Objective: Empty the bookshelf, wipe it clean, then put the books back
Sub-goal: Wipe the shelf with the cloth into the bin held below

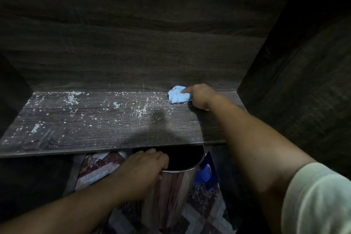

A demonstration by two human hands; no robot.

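The shelf (106, 119) is right in front of me. It is dark wood with long lines in it. White crumbs (140, 109) lie all over its left and middle. My right hand (201, 97) grips a soft, scrunched blue cloth (177, 97) at the back right corner, with my fingers curled round it. My left hand (144, 165) curls over the rim of a round, shiny bin (171, 195), just under the shelf's front edge. I think I should press down and sweep slowly toward me, so the crumbs drop into the bin and not onto the floor (199, 214).
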